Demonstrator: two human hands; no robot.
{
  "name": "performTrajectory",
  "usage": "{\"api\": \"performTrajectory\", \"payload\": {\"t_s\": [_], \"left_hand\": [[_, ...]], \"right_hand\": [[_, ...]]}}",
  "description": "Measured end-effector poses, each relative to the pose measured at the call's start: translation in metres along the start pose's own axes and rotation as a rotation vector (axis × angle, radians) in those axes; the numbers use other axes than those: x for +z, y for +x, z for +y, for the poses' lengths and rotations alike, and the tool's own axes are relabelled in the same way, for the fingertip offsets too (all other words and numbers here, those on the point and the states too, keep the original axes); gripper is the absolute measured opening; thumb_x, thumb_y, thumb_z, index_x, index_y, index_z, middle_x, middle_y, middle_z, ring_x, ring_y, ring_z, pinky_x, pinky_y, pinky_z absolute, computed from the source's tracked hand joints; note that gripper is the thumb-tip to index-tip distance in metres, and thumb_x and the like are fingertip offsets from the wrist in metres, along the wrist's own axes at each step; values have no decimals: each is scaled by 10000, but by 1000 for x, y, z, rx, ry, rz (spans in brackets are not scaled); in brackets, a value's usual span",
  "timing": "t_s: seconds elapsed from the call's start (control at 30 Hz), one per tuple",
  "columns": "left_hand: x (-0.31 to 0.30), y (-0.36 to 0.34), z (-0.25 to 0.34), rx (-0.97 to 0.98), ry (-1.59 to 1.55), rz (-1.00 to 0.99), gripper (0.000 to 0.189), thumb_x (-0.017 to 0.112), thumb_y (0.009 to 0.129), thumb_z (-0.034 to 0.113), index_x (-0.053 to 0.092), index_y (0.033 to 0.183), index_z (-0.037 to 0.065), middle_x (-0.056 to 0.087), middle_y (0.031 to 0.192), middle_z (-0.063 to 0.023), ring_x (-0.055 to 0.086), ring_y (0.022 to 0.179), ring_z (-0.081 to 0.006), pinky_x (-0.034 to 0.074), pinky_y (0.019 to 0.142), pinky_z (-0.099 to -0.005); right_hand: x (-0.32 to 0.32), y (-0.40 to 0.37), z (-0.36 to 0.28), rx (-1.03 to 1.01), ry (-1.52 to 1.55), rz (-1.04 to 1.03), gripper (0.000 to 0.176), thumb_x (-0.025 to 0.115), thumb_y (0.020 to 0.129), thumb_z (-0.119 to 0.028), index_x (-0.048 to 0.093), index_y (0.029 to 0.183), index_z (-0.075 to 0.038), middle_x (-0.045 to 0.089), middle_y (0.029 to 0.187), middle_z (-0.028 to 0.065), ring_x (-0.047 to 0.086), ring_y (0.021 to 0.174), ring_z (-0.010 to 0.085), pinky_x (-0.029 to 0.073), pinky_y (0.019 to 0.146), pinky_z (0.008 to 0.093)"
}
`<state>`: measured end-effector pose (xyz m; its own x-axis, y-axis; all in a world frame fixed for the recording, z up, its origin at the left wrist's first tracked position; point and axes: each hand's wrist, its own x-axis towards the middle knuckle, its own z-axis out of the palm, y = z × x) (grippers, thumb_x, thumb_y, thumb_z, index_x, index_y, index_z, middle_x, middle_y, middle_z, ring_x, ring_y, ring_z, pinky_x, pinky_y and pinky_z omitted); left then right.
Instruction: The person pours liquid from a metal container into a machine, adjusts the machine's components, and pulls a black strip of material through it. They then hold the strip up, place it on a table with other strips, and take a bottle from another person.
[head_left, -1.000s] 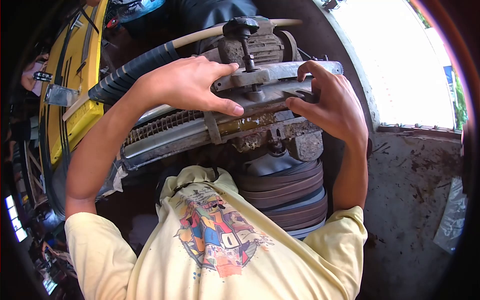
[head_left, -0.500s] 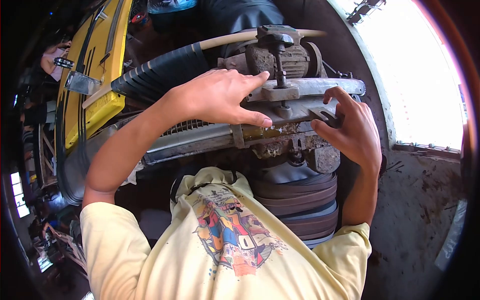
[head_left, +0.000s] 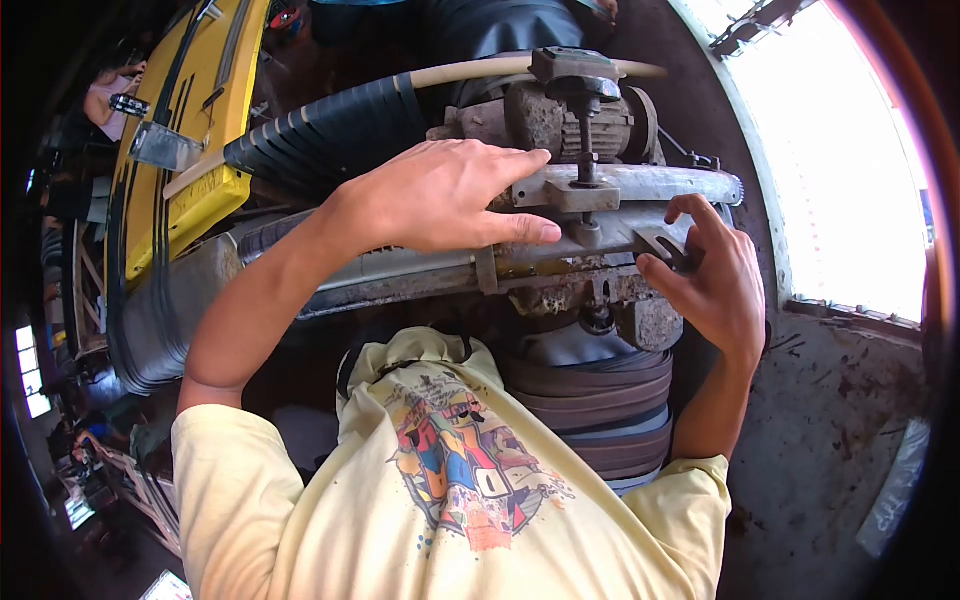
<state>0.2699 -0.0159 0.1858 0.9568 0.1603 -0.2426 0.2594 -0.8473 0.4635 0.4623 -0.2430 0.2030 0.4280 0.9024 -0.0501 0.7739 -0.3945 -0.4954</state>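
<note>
My left hand [head_left: 455,195] hovers over the near side of a worn metal machine [head_left: 400,265], palm down. Its thumb and forefinger point right, spread apart, with nothing visible between them. Just past the fingertips stands an upright clamp screw [head_left: 587,130] with a dark knob, passing through a block on a long metal bar [head_left: 670,183]. At the machine's right end is my right hand [head_left: 715,280], its fingers bent and its thumb apart from the forefinger. A slotted metal plate [head_left: 662,245] lies beside that thumb and forefinger, partly hidden by the hand.
Behind the bar sits a grimy motor [head_left: 590,130]. A pole [head_left: 450,75] wound with black strips crosses to a yellow panel [head_left: 190,150]. Stacked brown and grey bands [head_left: 600,405] stand below the machine. A person [head_left: 105,105] is far left; a bright window [head_left: 830,150] is right.
Both hands have shifted slightly right in view along with the machine, as the camera angle changed a little. Their poses stay nearly the same.
</note>
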Motion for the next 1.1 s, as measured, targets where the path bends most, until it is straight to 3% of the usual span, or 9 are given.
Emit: {"api": "performTrajectory", "payload": {"t_s": [0.13, 0.3, 0.37, 0.5, 0.57, 0.7, 0.77, 0.87, 1.1], "left_hand": [[1, -4, -6, 17, -3, 37, 917, 580, 898, 706, 467, 1495, 19, 498, 1507, -211, 495, 1379, -360, 389, 1153, -424], [-2, -26, 1, 109, 316, 487, 850, 647, 898, 613, 479, 1479, 15, 493, 1516, -197, 503, 1349, -408, 361, 1163, -501], [-10, -43, 12, 168, 354, 625, 765, 694, 902, 540, 547, 1413, -9, 556, 1446, -204, 575, 1257, -388, 448, 1083, -477], [8, -106, 29, 199, 57, 929, 370, 800, 867, 231, 714, 1128, -16, 725, 901, -78, 665, 702, -241, 510, 624, -312], [27, -123, 26, 379, 5, 873, 316, 793, 854, 179, 720, 1095, -12, 687, 726, -46, 590, 556, -198, 433, 545, -294], [82, -153, 21, -41, -29, 504, 365, 781, 864, 206, 721, 1167, 11, 580, 611, -13, 567, 524, -188, 399, 512, -305], [101, -163, 13, -169, 21, 405, 582, 777, 871, 265, 612, 1369, 14, 577, 618, -41, 603, 545, -226, 455, 540, -324], [118, -176, 4, -483, 48, 213, 918, 730, 893, 422, 274, 1602, 59, 655, 746, -116, 668, 628, -295, 551, 643, -399], [127, -173, -13, -587, 102, 182, 970, 668, 920, 510, 178, 1621, 52, 665, 764, -155, 682, 685, -337, 549, 645, -432]], "right_hand": [[2, -1, 3, 15, 13, 0, 451, 756, 709, -280, 602, 1059, -42, 450, 497, 78, 395, 423, 207, 296, 519, 395], [1, -2, 2, -3, 9, 5, 441, 752, 713, -274, 597, 1055, -45, 449, 497, 74, 395, 425, 202, 298, 525, 402], [1, -1, 1, 18, 15, -16, 444, 752, 717, -277, 594, 1063, -47, 447, 498, 71, 403, 428, 206, 304, 525, 407], [1, -1, 1, 32, 31, -20, 451, 757, 714, -280, 591, 1068, -55, 444, 498, 66, 421, 431, 221, 314, 526, 413], [0, -1, 1, 31, 0, -28, 455, 762, 713, -283, 593, 1073, -62, 443, 498, 65, 440, 434, 235, 337, 528, 404], [3, -3, 1, 29, -1, -19, 463, 769, 709, -279, 593, 1080, -65, 440, 498, 70, 452, 438, 238, 362, 532, 394], [7, -3, 5, -49, 24, 45, 460, 774, 688, -202, 576, 1075, -50, 454, 504, 59, 366, 436, 154, 287, 487, 330], [2, -3, -3, -1, 7, 10, 437, 767, 709, -228, 586, 1071, -62, 438, 509, 76, 403, 429, 232, 346, 509, 381], [8, -4, -2, 1, 33, 36, 418, 771, 710, -208, 577, 1058, -80, 390, 511, 59, 344, 444, 196, 294, 494, 373]]}}
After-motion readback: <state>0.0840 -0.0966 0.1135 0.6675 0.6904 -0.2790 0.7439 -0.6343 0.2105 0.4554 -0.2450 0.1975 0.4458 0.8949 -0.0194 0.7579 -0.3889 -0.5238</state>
